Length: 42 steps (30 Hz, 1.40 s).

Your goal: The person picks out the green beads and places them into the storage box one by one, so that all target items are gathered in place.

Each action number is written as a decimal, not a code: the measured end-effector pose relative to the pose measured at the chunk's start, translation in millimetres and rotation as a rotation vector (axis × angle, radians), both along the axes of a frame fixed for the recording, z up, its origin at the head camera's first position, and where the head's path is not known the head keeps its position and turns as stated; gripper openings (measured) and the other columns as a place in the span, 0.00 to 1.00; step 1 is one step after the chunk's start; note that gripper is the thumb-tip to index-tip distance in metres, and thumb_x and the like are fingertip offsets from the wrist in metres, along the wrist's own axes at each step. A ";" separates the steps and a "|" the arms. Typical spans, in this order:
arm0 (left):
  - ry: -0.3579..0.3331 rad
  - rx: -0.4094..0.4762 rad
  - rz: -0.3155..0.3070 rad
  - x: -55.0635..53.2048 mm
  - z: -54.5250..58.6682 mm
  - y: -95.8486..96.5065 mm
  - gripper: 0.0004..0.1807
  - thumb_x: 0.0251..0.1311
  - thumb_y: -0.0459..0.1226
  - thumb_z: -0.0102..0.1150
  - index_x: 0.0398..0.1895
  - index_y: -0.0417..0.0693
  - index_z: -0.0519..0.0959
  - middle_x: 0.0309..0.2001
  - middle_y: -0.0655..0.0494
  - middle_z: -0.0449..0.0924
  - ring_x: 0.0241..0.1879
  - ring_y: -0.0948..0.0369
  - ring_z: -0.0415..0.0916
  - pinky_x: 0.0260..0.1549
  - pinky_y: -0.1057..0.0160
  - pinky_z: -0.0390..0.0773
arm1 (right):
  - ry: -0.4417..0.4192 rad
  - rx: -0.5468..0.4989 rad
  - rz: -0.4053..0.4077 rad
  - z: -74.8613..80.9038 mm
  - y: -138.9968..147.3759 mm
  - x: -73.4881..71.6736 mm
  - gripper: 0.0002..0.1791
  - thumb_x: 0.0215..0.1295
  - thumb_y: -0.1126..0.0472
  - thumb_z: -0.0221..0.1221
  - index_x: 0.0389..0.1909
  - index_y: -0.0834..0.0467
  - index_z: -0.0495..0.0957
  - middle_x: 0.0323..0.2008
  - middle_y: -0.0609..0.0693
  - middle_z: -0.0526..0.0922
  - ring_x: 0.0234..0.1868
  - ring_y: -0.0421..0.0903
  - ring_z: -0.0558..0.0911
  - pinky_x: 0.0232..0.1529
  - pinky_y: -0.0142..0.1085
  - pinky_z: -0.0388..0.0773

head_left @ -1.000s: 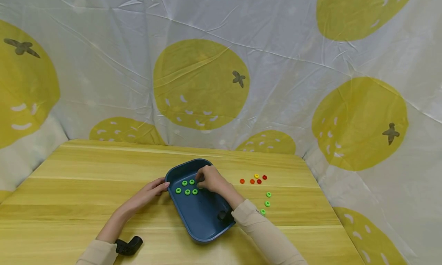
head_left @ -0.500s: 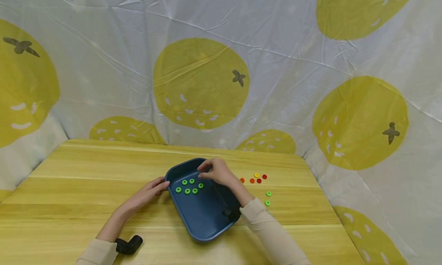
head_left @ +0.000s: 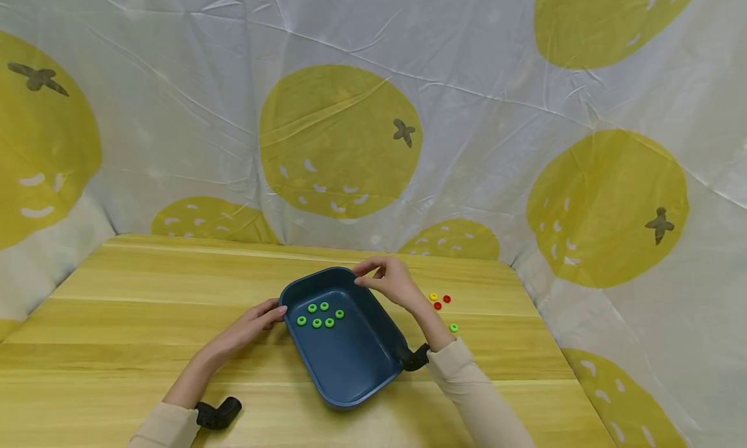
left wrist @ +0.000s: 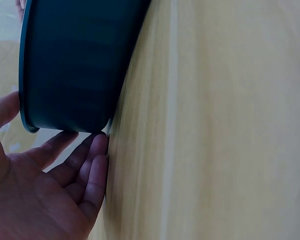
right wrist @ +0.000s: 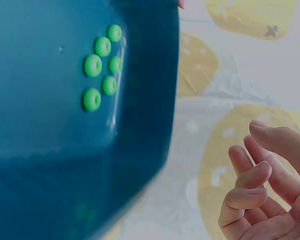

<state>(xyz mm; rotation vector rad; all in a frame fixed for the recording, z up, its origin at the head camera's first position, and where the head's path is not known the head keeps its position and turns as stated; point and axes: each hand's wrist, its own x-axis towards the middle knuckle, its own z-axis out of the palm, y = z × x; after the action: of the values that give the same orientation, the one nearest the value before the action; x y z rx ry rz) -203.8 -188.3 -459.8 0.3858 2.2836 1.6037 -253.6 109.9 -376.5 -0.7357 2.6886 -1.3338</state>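
A dark blue rectangular tray (head_left: pixel 350 364) stands on the table in the head view. Inside, near its far left corner, lie several small green rings (head_left: pixel 317 323), also visible in the right wrist view. My left hand (head_left: pixel 257 318) touches the tray's left corner, thumb at the rim and fingertips against the outer wall, as the left wrist view shows. Over the tray's far right rim hovers my right hand (head_left: pixel 397 282); in the right wrist view its fingers (right wrist: pixel 255 175) are loosely bent with nothing between them.
On the table (head_left: pixel 146 305), right of the tray, lie a yellow ring (head_left: pixel 433 297), two red rings (head_left: pixel 446 299) and a green ring (head_left: pixel 454 328). The right arm hides part of that area. A cloth (head_left: pixel 467 111) with yellow fruit prints hangs behind.
My right hand let go of a green ring inside the tray, then rose and moved right to the far right rim. My left hand and the tray have stayed put.
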 end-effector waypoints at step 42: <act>-0.009 0.015 -0.002 1.9 2.5 0.3 0.33 0.72 0.48 0.38 0.69 0.31 0.53 0.65 0.33 0.62 0.64 0.43 0.63 0.63 0.43 0.62 | -0.126 0.044 -0.191 -62.8 121.9 69.4 0.10 0.56 0.62 0.65 0.36 0.64 0.83 0.37 0.57 0.85 0.16 0.34 0.68 0.16 0.26 0.64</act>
<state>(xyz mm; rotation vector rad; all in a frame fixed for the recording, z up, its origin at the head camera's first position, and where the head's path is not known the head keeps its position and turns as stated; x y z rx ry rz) -201.9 -188.0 -457.3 0.3838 2.2642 1.6195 -184.2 231.8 -439.3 -0.3843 2.7335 -1.3053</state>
